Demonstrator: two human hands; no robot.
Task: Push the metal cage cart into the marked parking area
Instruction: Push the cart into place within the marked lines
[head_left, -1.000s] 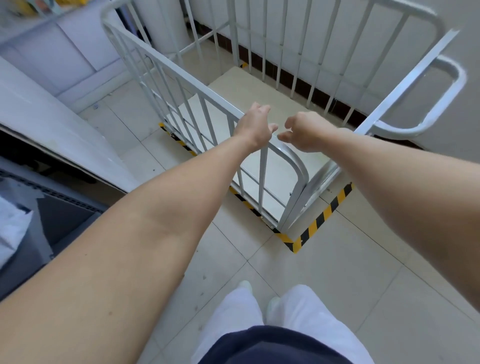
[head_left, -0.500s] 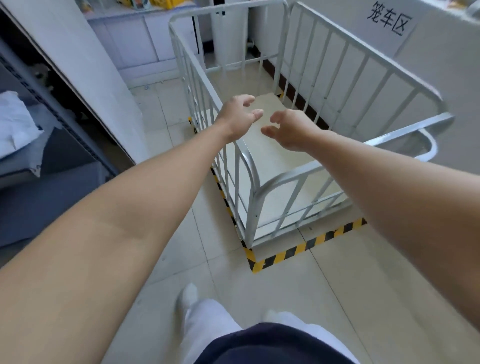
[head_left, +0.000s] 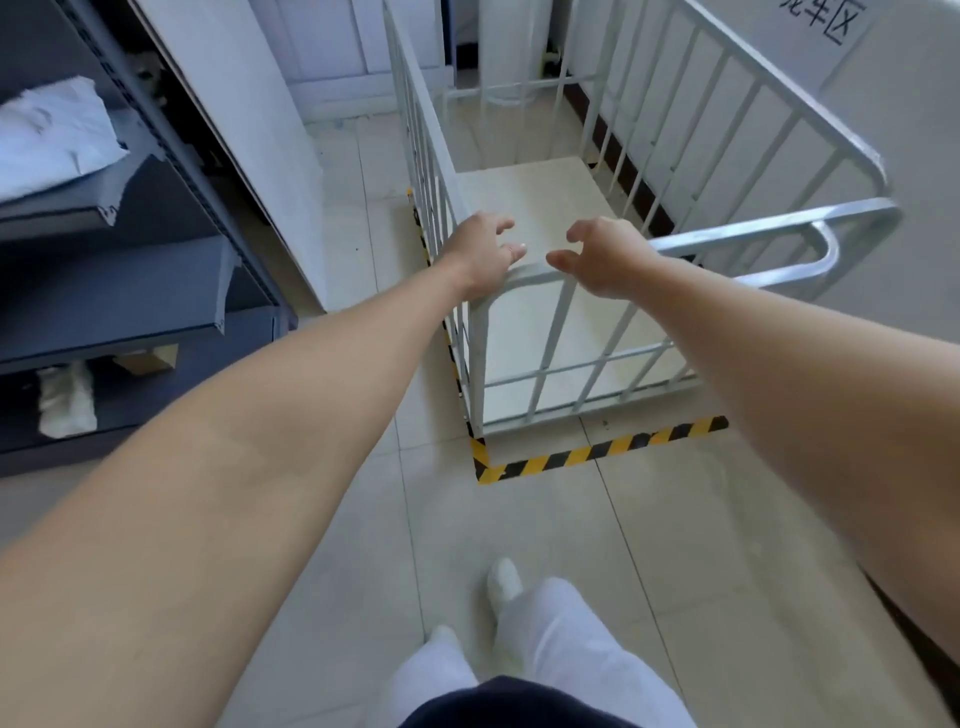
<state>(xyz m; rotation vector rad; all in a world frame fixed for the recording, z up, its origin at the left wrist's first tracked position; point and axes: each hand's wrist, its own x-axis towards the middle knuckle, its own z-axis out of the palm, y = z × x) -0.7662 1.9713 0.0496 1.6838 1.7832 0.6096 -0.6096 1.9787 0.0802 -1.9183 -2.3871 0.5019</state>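
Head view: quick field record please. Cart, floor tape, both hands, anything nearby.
cart: white metal cage cart, nothing visible inside, base within the tape corner
tape: yellow-black floor tape along the cart's near and left sides
left hand: fingers relaxed, over the cart's near-left top corner; contact unclear
right hand: fingers loosely curled above the near top rail, no grip on it
nearby: dark shelf rack on the left; wall sign behind the cart, cut off by the frame
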